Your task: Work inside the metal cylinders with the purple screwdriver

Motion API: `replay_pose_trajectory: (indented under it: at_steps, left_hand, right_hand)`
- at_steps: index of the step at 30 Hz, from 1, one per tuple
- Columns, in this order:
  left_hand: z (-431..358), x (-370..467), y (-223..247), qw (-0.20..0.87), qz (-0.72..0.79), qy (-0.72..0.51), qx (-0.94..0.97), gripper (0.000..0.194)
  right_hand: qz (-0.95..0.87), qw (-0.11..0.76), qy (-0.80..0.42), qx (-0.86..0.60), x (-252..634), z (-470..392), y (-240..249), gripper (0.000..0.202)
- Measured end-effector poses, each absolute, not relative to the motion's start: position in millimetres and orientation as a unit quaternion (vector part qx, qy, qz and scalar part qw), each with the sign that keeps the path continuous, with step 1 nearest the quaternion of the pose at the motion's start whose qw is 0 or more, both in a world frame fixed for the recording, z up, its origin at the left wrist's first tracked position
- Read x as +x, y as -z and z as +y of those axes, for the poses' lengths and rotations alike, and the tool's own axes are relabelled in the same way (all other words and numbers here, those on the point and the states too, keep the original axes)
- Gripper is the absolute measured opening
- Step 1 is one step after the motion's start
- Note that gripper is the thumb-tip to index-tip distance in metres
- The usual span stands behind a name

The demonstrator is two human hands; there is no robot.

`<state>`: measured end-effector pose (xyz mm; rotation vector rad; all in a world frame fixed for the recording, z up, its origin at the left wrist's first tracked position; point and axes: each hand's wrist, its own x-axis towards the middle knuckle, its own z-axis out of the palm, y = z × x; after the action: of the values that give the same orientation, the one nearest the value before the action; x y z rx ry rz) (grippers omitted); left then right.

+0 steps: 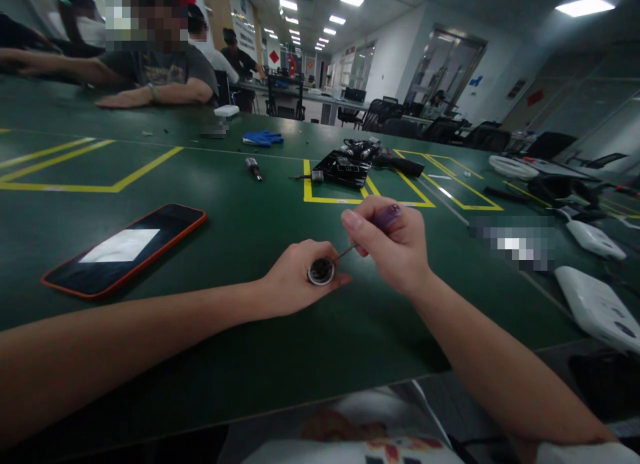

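Observation:
My left hand (295, 277) is closed around a small round part (321, 271) with a silvery rim and a dark inside, its open face turned toward me. In my right hand (395, 244) is a screwdriver (387, 217) with a purple, see-through handle, gripped in the fist with the thumb along it. Its thin metal shaft slants down left to the edge of the round part; whether the tip touches it is hidden. Both hands are just above the green table (240, 357). Beyond them lie a small metal part with a dark end (253, 168) and another silvery cylinder (317, 177).
A phone in an orange case (125, 251) lies at the left. Farther back are a blue glove (263, 139), a black plastic bag (343, 169) and dark cabled parts. White devices (597, 304) stand at the right. Across the table a person rests a forearm (165, 91) on it.

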<state>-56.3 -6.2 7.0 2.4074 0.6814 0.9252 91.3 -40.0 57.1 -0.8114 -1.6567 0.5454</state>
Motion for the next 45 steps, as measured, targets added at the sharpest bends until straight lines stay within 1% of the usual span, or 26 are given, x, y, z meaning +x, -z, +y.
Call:
replay_pose_trajectory:
  at_steps: [7, 13, 20, 26, 31, 39, 45]
  left_hand:
    - [-6, -56, -6, 0.213, 0.233, -0.342, 0.885, 0.023]
    - [-7, -55, -7, 0.205, 0.230, -0.330, 0.892, 0.023]
    - [-6, -56, -6, 0.196, 0.214, -0.327, 0.899, 0.023]
    - [-5, -55, -5, 0.161, 0.171, -0.323, 0.917, 0.024]
    - [-6, -56, -5, 0.164, 0.185, -0.317, 0.916, 0.024]
    - [-5, -55, -4, 0.152, 0.151, -0.327, 0.921, 0.022]
    - [-7, -55, -7, 0.155, 0.169, -0.324, 0.918, 0.024]
  right_hand:
    - [-0.662, 0.644, -0.218, -0.315, 95, -40, -46, 0.026]
    - [-0.678, 0.627, -0.236, -0.302, 94, -40, -44, 0.024]
    - [-0.672, 0.641, -0.215, -0.302, 94, -43, -42, 0.025]
    - [-0.684, 0.628, -0.227, -0.295, 93, -45, -42, 0.023]
    - [-0.677, 0.629, -0.228, -0.307, 92, -44, -42, 0.025]
    - [-0.675, 0.636, -0.231, -0.294, 93, -45, -42, 0.024]
    - [-0.679, 0.643, -0.200, -0.292, 94, -46, -42, 0.024]
